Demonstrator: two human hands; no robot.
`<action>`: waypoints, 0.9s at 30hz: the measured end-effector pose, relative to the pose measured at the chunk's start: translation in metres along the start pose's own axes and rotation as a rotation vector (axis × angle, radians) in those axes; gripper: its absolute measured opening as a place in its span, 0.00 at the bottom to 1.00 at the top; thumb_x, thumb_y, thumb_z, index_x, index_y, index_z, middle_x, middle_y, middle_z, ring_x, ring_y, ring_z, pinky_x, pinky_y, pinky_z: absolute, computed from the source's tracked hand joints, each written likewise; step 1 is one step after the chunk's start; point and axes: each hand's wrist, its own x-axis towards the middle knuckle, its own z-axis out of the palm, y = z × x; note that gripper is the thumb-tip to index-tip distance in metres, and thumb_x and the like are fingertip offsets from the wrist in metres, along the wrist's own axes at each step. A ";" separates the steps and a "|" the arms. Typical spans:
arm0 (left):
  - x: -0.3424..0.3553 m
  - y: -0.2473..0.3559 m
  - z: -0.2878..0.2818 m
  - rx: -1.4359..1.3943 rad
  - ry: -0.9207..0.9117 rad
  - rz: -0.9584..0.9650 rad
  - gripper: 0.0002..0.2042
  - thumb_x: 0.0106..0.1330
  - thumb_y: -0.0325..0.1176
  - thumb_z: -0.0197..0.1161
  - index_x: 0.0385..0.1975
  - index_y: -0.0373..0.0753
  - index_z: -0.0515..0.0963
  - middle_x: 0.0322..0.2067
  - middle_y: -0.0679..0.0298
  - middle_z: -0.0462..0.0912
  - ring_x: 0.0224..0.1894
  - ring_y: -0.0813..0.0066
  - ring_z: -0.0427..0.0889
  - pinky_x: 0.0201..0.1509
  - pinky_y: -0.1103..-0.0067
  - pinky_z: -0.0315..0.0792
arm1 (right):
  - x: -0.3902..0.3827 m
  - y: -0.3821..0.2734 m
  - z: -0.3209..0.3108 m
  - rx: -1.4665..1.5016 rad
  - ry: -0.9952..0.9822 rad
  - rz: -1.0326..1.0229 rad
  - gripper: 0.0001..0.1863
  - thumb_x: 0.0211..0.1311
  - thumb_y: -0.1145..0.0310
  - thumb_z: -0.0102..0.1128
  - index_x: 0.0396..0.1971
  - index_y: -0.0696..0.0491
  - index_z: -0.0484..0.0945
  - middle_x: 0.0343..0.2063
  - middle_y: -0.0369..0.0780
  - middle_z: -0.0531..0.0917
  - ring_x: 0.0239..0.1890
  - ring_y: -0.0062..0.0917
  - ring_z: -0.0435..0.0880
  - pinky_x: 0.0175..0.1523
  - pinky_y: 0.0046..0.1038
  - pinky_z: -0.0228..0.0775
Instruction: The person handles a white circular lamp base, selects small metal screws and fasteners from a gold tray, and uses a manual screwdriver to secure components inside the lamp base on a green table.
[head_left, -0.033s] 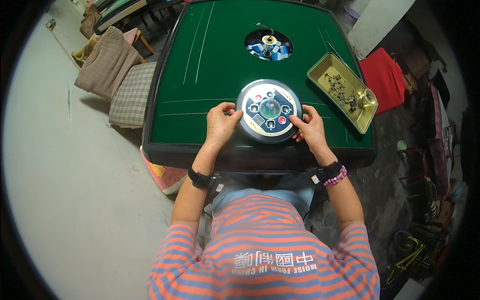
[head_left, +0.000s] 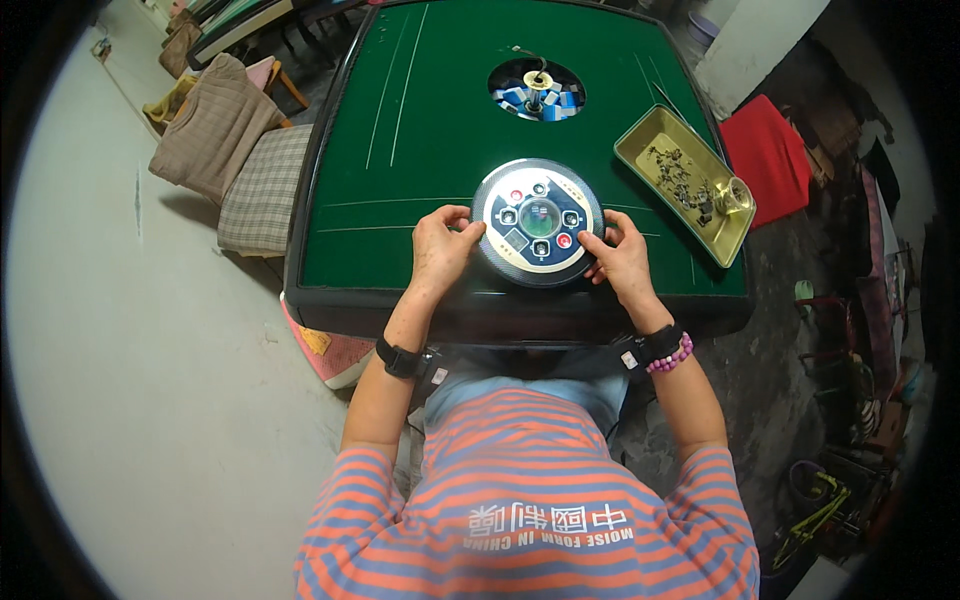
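Between my two hands is a round control panel [head_left: 522,258] of a mahjong table, with a dark patterned rim, a clear dome at its centre and several buttons, two of them red. Its left edge is gripped by my left hand [head_left: 440,248], thumb over the rim. My right hand [head_left: 622,258] pinches the lower right edge, its thumb by a red button. Both hands are closed on the panel, over the near part of the green table top [head_left: 450,110]. Farther off, a round hole [head_left: 508,82] in the felt shows blue and white tiles around a metal post with a cable.
A gold-coloured tray [head_left: 640,160] with small dark screws and a little clear cup [head_left: 736,197] lies at the table's right. Beyond that edge is a red seat [head_left: 765,160]. Cushioned chairs [head_left: 262,190] stand on the left, and a pale pillar [head_left: 765,45] rises at the far right.
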 end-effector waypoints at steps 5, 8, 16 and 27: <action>0.002 -0.004 0.000 0.022 0.039 0.015 0.16 0.56 0.31 0.71 0.40 0.27 0.81 0.25 0.63 0.84 0.24 0.77 0.83 0.31 0.79 0.77 | -0.003 -0.001 0.003 -0.020 0.041 -0.027 0.30 0.58 0.68 0.70 0.57 0.64 0.68 0.28 0.41 0.83 0.15 0.20 0.79 0.15 0.19 0.67; 0.005 -0.012 -0.001 0.032 0.042 0.025 0.15 0.56 0.30 0.71 0.39 0.27 0.81 0.26 0.62 0.84 0.25 0.78 0.83 0.31 0.80 0.77 | -0.003 0.000 0.004 -0.040 0.030 -0.035 0.28 0.61 0.68 0.67 0.57 0.64 0.68 0.28 0.41 0.83 0.15 0.20 0.79 0.15 0.19 0.67; 0.006 -0.006 -0.003 -0.063 0.003 -0.031 0.14 0.57 0.29 0.71 0.38 0.27 0.81 0.26 0.62 0.84 0.25 0.79 0.82 0.31 0.82 0.76 | 0.009 0.012 -0.006 0.106 -0.024 -0.004 0.18 0.70 0.69 0.56 0.53 0.64 0.71 0.24 0.39 0.82 0.15 0.20 0.78 0.17 0.18 0.68; 0.007 -0.007 -0.004 -0.057 -0.021 -0.038 0.14 0.55 0.31 0.71 0.37 0.28 0.80 0.25 0.63 0.83 0.25 0.78 0.81 0.31 0.81 0.76 | 0.013 0.013 -0.011 0.116 -0.036 0.017 0.19 0.66 0.69 0.61 0.53 0.63 0.72 0.24 0.37 0.81 0.18 0.18 0.78 0.20 0.19 0.70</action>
